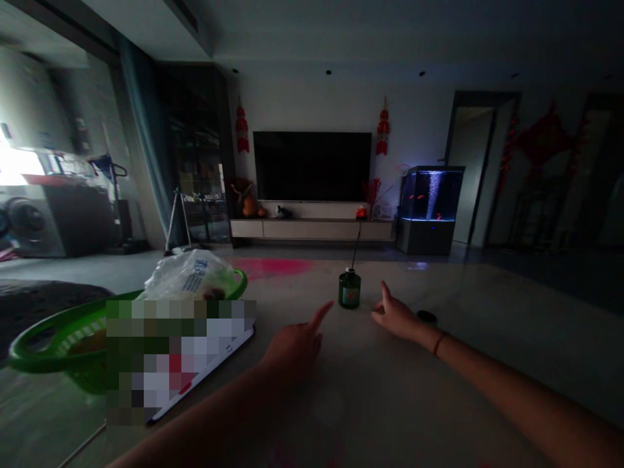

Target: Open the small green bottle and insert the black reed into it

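A dark green glass bottle (350, 290) stands upright on the table between my hands, with one thin dark stick (355, 250) rising from its neck. It looks like a reed diffuser. To its lower left is my left hand (295, 348), empty, its index finger stretched toward the bottle and the other fingers bent. My right hand (396, 315) is on the bottle's right, also empty, with one finger pointing up and the others partly curled. Neither hand touches the bottle. Just behind my right wrist lies a round black object (426, 316), perhaps a cap.
On the left of the glossy tabletop (336, 403) sits a green plastic basket (43, 364) holding a white plastic bag (188, 273). A white-edged flat device (205, 370), mostly blurred out, leans against it. Across the room are a television (312, 166) and a lit aquarium (431, 195).
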Demonstrator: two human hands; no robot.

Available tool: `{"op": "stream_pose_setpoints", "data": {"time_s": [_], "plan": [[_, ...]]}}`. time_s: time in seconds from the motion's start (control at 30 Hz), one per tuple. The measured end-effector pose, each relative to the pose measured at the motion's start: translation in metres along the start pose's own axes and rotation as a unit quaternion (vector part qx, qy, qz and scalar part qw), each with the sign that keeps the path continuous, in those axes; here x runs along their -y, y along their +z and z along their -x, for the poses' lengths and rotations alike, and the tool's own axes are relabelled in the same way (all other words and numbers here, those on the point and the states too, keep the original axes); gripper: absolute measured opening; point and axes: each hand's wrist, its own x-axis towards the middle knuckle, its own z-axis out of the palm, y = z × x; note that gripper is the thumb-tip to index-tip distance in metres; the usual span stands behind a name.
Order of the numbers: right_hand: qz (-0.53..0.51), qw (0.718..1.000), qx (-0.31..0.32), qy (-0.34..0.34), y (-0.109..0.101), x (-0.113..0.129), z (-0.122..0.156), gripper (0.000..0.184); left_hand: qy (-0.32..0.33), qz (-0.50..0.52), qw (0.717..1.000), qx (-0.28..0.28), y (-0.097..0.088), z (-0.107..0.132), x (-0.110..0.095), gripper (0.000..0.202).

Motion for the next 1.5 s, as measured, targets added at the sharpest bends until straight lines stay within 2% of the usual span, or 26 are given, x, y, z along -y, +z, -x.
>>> {"op": "stream_pose_setpoints", "data": {"time_s": [0.07, 0.2, 0.4, 0.57, 0.73, 0.8, 0.93, 1.1, 1.13, 1.2, 1.33, 1.43, 1.5], "plan": [[0.021, 1.0, -0.01, -0.021, -0.008, -0.002, 0.009, 0.087, -0.018, -0.035, 0.999, -0.02, -0.004, -0.003, 0.004, 0.061], [0.141, 0.987, -0.007, -0.081, -0.012, 0.0, 0.02, 0.081, -0.036, -0.056, 0.997, -0.029, -0.003, -0.005, 0.012, 0.067], [0.289, 0.931, 0.05, -0.218, -0.008, 0.014, 0.032, 0.089, -0.029, -0.065, 0.997, -0.006, 0.01, -0.003, 0.021, 0.068], [0.297, 0.925, 0.042, -0.233, -0.008, 0.018, 0.037, 0.087, -0.027, -0.054, 0.998, 0.002, 0.014, -0.002, 0.021, 0.07], [0.306, 0.925, 0.028, -0.224, -0.006, 0.014, 0.035, 0.081, -0.082, -0.051, 0.995, -0.009, 0.014, -0.002, 0.019, 0.069], [0.275, 0.942, 0.019, -0.193, -0.008, 0.013, 0.031, 0.076, -0.083, -0.047, 0.995, -0.016, 0.014, -0.002, 0.02, 0.062], [0.131, 0.985, -0.009, -0.113, -0.017, 0.018, 0.009, 0.063, -0.057, -0.028, 0.998, -0.008, 0.014, 0.0, 0.024, 0.035], [-0.022, 0.996, -0.064, -0.05, -0.017, 0.036, -0.045, 0.056, -0.044, -0.012, 0.999, -0.005, 0.014, 0.002, 0.025, 0.028], [-0.055, 0.995, -0.076, -0.025, -0.015, 0.04, -0.055, 0.055, -0.043, -0.012, 0.999, -0.004, 0.014, 0.002, 0.025, 0.028], [-0.152, 0.987, -0.052, 0.005, -0.01, 0.046, -0.071, 0.05, -0.043, -0.014, 0.999, -0.001, 0.014, 0.002, 0.026, 0.028], [-0.254, 0.967, 0.019, -0.006, -0.005, 0.049, -0.084, 0.029, -0.044, -0.023, 0.999, 0.002, 0.016, 0.001, 0.027, 0.029], [-0.344, 0.936, 0.078, 0.004, -0.007, 0.043, -0.088, 0.028, -0.044, -0.022, 0.999, 0.003, 0.016, 0.001, 0.027, 0.029], [-0.366, 0.926, 0.093, 0.012, -0.008, 0.038, -0.091, 0.03, -0.05, -0.017, 0.999, 0.008, 0.015, 0.001, 0.025, 0.028]]}}
